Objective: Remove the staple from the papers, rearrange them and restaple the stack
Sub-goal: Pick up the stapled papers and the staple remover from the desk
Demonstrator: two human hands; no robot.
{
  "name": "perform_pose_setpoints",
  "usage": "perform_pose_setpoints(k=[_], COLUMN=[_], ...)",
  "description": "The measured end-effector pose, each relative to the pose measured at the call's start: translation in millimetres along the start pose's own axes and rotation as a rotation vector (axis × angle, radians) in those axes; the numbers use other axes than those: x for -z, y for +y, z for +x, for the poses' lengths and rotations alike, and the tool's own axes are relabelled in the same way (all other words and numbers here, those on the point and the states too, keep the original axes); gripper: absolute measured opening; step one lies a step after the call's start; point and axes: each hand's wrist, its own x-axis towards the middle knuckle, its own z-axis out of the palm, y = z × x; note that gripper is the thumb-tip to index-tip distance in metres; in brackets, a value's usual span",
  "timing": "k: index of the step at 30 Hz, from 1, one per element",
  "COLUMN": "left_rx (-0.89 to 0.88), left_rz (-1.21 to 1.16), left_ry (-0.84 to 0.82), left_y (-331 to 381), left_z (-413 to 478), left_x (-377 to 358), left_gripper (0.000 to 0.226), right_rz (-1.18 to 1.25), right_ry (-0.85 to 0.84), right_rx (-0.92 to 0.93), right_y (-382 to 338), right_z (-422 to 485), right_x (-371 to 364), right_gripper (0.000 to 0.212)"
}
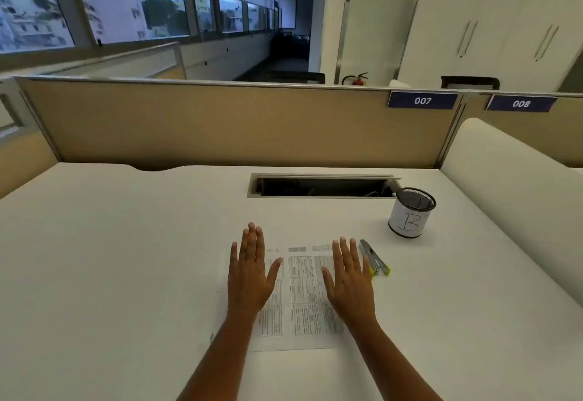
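Resting flat on the white desk (126, 258), your left hand (250, 269) and right hand (347, 277) lie palm-down with fingers extended and slightly spread, gripping nothing. Both press on the white printed paper stack (299, 299), which lies in front of you at the desk's near centre, left hand on its left edge, right hand on its right part. A silver stapler with yellow-green ends (375, 258) lies just right of your right hand, beside the sheets. Farther back right stands a black mesh pen cup wrapped in white paper (410, 216). The staple is too small to tell.
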Motion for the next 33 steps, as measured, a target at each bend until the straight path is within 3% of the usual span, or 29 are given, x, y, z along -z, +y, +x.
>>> perform_pose_setpoints(k=[3, 12, 17, 24, 29, 31, 33], left_rx=[0.026, 0.083, 0.126, 0.138, 0.142, 0.151, 0.151], left_rz=[-0.081, -0.025, 0.007, -0.028, -0.044, -0.044, -0.040], left_ry=[-0.053, -0.245, -0.286, -0.271, -0.237, -0.229, -0.231], left_y=[-5, -17, -18, -18, -18, -17, -17], left_z=[-7, -25, -26, -28, -30, -32, -32], left_x=[-15, -40, -44, -44, -44, -44, -45], left_gripper=[0.080, 0.107, 0.122, 0.120, 0.116, 0.105, 0.079], right_rz=[-0.024, 0.010, -0.009, 0.017, 0.109, 0.131, 0.244], right_ry=[-0.065, -0.259, -0.276, -0.285, -0.214, -0.196, -0.182], right_rx=[-0.042, -0.120, -0.105, -0.156, -0.395, -0.456, -0.499], right_y=[9, 20, 20, 15, 7, 5, 7], right_z=[-6, -18, -18, -17, -13, -8, -2], right_x=[-15, -33, -33, -26, -13, -7, -2], right_gripper=[0.060, 0.059, 0.056, 0.055, 0.063, 0.064, 0.062])
